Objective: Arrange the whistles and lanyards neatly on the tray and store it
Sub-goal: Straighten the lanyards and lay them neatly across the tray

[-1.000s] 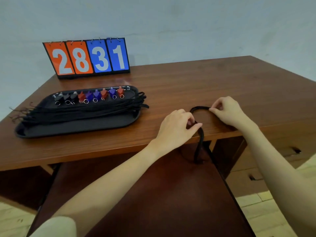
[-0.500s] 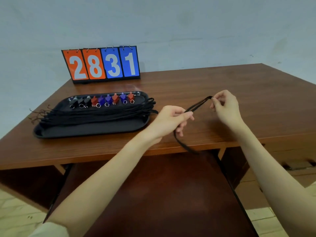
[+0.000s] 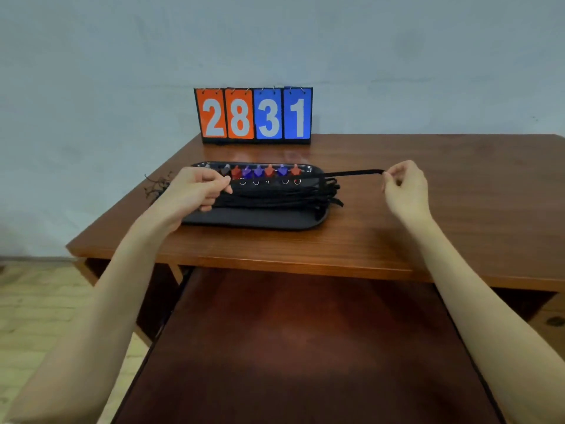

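Observation:
A black tray (image 3: 253, 220) lies on the wooden table. Along its far edge stands a row of several red, purple and black whistles (image 3: 263, 172) with small key rings. A bundle of black lanyards (image 3: 284, 195) lies lengthwise across the tray, its ends hanging over both sides. One black lanyard (image 3: 351, 172) is stretched taut above the tray between my hands. My left hand (image 3: 192, 189) pinches its left end over the tray's left part. My right hand (image 3: 403, 186) pinches the other end to the right of the tray.
A flip scoreboard (image 3: 253, 116) reading 2831 stands at the table's far edge against the wall. The brown table (image 3: 428, 209) extends to the right. A pulled-out dark wooden shelf (image 3: 305, 347) lies below the table's front edge, between my forearms.
Both hands lifted the lanyard from the table's front edge and carried it left, stretching it straight above the tray. The lanyard's hanging loop is gone.

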